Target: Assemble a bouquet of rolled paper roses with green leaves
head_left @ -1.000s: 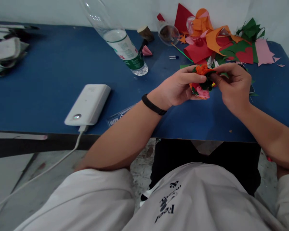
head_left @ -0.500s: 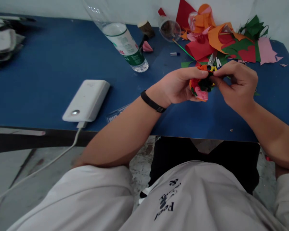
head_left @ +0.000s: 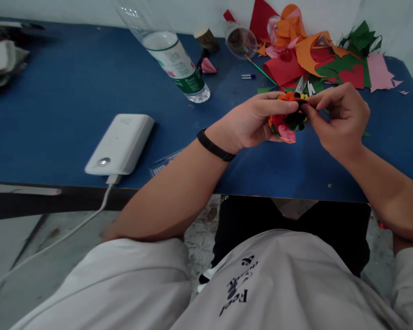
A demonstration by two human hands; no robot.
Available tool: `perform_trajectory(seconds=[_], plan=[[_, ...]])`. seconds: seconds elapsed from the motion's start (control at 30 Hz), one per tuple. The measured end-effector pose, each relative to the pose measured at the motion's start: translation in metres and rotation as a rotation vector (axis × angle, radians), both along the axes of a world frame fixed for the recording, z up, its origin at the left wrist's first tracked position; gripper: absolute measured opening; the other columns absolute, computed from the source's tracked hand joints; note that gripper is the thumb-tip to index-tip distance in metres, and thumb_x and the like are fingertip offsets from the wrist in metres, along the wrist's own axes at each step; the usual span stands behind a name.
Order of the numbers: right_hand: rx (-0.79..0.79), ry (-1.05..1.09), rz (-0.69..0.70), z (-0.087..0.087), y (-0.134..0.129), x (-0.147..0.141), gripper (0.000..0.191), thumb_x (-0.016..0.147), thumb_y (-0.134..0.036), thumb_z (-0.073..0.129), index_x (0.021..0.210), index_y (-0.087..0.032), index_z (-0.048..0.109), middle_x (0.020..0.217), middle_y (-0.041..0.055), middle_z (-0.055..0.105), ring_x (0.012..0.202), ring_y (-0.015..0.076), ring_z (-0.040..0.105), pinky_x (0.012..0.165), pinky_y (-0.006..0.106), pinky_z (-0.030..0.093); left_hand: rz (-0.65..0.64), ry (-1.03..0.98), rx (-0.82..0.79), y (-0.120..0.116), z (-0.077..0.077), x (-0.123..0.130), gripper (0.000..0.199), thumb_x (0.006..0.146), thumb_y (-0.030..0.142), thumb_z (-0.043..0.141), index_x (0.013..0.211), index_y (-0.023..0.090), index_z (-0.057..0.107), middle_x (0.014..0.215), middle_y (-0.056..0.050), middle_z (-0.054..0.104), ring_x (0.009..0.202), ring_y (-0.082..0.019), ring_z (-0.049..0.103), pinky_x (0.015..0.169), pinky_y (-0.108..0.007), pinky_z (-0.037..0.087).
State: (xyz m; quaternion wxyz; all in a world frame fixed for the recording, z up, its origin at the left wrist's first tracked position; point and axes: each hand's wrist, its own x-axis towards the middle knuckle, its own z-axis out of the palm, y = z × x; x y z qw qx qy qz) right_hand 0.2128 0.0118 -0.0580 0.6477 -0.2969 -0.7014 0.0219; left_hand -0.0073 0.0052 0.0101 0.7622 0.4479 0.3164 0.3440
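Observation:
A small craft piece of red, pink, orange and dark green felt or paper flowers (head_left: 287,133) is held above the blue table. My left hand (head_left: 253,117) is closed around its left side, thumb lying across the top. From the right, my right hand (head_left: 342,114) pinches at the piece's upper right edge, thumb and forefinger nearly meeting the left thumb. Whatever lies between those fingertips is too small and dark to make out. Just behind the hands are scissors (head_left: 302,84) with yellow showing at the handles, partly covered by the piece.
Coloured scraps (head_left: 344,68) heap at the back right beside a clear plastic cup (head_left: 241,41). A tilted-looking water bottle (head_left: 182,68), a wooden piece (head_left: 206,39) and a pink cone (head_left: 208,66) stand left of it. A white power bank (head_left: 120,144) trails a cable off the table's front edge.
The craft piece has turned slightly in my left hand, showing more orange at its top. My right fingers have shifted a little at its edge. The view has moved slightly.

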Motion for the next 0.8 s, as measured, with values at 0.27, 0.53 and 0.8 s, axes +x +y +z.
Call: perform_trajectory(seconds=[0.27,0.53,0.8], plan=[[0.004,0.051,0.079,0.005,-0.009,-0.009,0.043,0.116,-0.08,0.076,0.121,-0.037,0.077,0.107,-0.0004,0.093,0.096,0.0277,0.094,0.081,0.047,0.083,-0.058,-0.039,-0.031,0.001,0.0,-0.001,0.024,0.091,0.026,0.092,0.111,0.018,0.079,0.081,0.002,0.078,0.065,-0.012,0.072,0.068,-0.025,0.067],[-0.143,0.011,0.122,-0.003,-0.001,-0.003,0.037,0.113,-0.077,0.083,0.125,-0.043,0.079,0.117,-0.001,0.094,0.112,0.0325,0.095,0.097,0.055,0.085,-0.024,-0.031,0.036,0.001,0.0,0.0,0.023,0.096,0.027,0.092,0.112,0.017,0.079,0.082,0.003,0.076,0.061,-0.012,0.075,0.064,-0.027,0.07],[-0.007,-0.097,0.017,0.017,-0.024,-0.006,0.029,0.122,-0.065,0.069,0.131,-0.04,0.081,0.114,0.0013,0.093,0.101,0.0269,0.092,0.095,0.049,0.08,-0.003,-0.034,0.103,0.005,-0.005,0.003,0.031,0.092,0.026,0.1,0.098,0.019,0.071,0.071,0.006,0.07,0.056,-0.009,0.071,0.056,-0.018,0.059]])
